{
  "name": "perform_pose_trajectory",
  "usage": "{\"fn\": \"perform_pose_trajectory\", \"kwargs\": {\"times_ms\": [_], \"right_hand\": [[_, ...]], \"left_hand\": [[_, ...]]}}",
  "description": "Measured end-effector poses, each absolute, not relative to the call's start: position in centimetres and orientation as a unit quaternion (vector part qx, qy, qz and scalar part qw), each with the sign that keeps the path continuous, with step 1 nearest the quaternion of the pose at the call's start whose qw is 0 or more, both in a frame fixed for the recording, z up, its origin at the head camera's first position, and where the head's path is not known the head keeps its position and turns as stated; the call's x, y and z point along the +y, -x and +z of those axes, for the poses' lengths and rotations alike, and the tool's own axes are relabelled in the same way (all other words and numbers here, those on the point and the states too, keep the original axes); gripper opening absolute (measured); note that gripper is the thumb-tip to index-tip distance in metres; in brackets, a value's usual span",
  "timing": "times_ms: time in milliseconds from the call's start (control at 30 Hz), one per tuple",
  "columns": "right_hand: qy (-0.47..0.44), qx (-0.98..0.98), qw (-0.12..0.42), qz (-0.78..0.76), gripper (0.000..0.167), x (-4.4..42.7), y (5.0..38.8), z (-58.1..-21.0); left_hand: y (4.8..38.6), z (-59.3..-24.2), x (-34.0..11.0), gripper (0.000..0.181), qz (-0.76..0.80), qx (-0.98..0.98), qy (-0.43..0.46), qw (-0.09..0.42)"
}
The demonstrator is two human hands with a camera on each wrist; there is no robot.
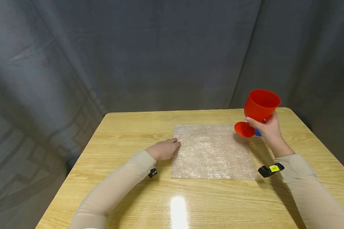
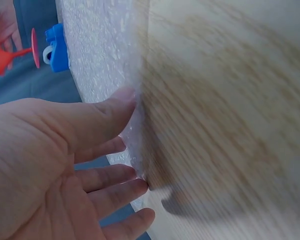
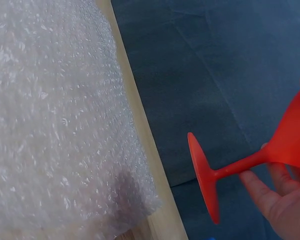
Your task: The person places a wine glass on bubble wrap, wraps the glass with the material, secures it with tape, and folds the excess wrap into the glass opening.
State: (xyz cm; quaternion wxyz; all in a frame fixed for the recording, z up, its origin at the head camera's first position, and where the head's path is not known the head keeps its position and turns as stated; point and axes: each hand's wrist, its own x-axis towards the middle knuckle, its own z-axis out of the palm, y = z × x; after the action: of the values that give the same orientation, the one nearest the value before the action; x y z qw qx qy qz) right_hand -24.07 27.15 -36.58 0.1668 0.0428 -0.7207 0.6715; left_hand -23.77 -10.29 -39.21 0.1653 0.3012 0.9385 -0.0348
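Note:
A red plastic goblet (image 1: 260, 109) is held in the air by my right hand (image 1: 270, 128), its bowl tilted and its foot over the right part of a bubble wrap sheet (image 1: 209, 152). In the right wrist view, fingers wrap the goblet's bowl (image 3: 292, 135) near the stem. The bubble wrap lies flat on the table. At its left edge is my left hand (image 1: 164, 149); the left wrist view shows its thumb at the bubble wrap's edge (image 2: 100, 55) and its other fingers extended, fairly straight.
A blue tape dispenser (image 2: 59, 49) with a pale roll stands beyond the bubble wrap's far right side, mostly hidden by the right hand in the head view. The wooden table (image 1: 126, 133) ends at a grey curtain (image 1: 160, 57).

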Motion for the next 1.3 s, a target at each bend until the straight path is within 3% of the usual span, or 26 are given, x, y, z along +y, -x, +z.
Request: {"fn": "perform_pose_trajectory", "kwargs": {"times_ms": [200, 367, 600, 733, 900, 1300], "right_hand": [[-0.038, -0.732, 0.165, 0.66, 0.069, 26.9, 24.1, -36.5], [-0.035, -0.739, 0.157, 0.654, 0.071, 26.7, 23.9, -36.4], [-0.045, -0.735, 0.162, 0.657, 0.071, 26.6, 23.8, -36.3], [-0.046, -0.73, 0.161, 0.662, 0.072, 26.7, 23.9, -36.3], [-0.039, -0.731, 0.158, 0.663, 0.071, 26.6, 23.8, -36.3], [-0.062, -0.714, 0.153, 0.681, 0.071, 26.6, 23.7, -36.3]], "left_hand": [[23.8, -39.1, -10.3, 0.062, -0.031, 0.939, -0.299, 0.167], [24.1, -38.8, -10.6, 0.041, -0.006, 0.938, -0.312, 0.15], [24.5, -38.2, -10.6, 0.022, 0.008, 0.939, -0.334, 0.085], [24.7, -38.6, -10.4, 0.01, 0.031, 0.933, -0.344, 0.098], [24.9, -39.2, -10.2, 0.007, 0.041, 0.932, -0.339, 0.124], [25.6, -39.8, -10.0, 0.003, 0.023, 0.932, -0.339, 0.126]]}}
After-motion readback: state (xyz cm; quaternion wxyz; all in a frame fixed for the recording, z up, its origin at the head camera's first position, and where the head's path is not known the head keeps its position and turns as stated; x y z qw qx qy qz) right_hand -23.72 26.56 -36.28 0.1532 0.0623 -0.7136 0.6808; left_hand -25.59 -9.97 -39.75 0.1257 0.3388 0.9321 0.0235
